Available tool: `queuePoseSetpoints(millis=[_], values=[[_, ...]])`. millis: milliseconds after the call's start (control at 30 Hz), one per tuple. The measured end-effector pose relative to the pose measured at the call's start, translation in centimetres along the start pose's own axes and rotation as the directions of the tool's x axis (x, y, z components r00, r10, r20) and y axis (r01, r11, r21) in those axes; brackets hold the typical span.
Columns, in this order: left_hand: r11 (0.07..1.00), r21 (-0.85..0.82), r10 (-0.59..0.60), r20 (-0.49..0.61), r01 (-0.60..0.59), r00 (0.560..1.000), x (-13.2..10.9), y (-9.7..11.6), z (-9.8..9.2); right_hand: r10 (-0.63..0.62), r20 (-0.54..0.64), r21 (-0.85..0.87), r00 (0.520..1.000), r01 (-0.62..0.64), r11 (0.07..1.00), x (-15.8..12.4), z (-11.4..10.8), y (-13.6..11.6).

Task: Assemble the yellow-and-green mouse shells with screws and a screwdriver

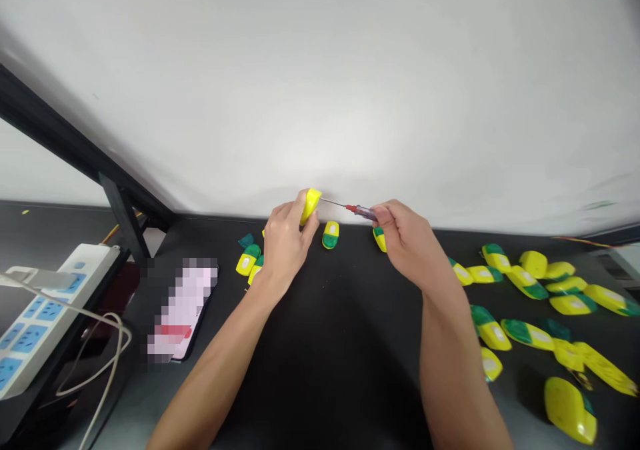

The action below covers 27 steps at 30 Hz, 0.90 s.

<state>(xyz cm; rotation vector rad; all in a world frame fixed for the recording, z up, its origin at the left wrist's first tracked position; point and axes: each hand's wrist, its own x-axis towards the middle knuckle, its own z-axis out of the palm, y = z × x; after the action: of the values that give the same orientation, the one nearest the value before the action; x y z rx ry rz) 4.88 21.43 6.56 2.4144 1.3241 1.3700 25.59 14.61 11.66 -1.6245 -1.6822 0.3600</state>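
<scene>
My left hand (286, 240) is closed around a yellow plastic shell piece (311, 205), held up above the black table (320, 357). My right hand (405, 240) grips a small screwdriver (357, 210) with a red and clear handle. Its thin metal shaft points left and its tip meets the yellow piece. Both hands hover near the table's far edge, in front of a white wall.
Several yellow-and-green plastic pieces (530, 283) lie scattered at the right, a few more (249, 260) by my left hand, one (331, 235) between the hands. A phone (183, 310) lies at the left. A white power strip (43, 310) with a cable sits at the far left.
</scene>
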Motion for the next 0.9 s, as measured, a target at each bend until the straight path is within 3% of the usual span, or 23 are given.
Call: queuePoseSetpoints(millis=[300,567,767,900], values=[[0.998,0.017,-0.064,0.051,0.064,0.997,0.0,-0.2,-0.1,-0.079,-0.069,0.051,0.995,0.082,0.995,-0.4,0.8,0.3],[0.998,-0.014,-0.054,0.049,0.055,0.997,-0.1,0.1,0.2,-0.038,-0.029,0.044,0.999,0.039,0.998,-0.3,0.8,0.4],[0.997,0.012,-0.071,0.044,0.071,0.996,0.0,-0.1,0.1,-0.078,-0.120,0.023,0.990,0.081,0.996,-0.2,1.3,0.6],[0.999,-0.010,-0.049,0.026,0.049,0.998,-0.1,0.1,0.1,-0.045,-0.086,-0.013,0.995,0.044,0.999,0.0,1.4,0.7]])
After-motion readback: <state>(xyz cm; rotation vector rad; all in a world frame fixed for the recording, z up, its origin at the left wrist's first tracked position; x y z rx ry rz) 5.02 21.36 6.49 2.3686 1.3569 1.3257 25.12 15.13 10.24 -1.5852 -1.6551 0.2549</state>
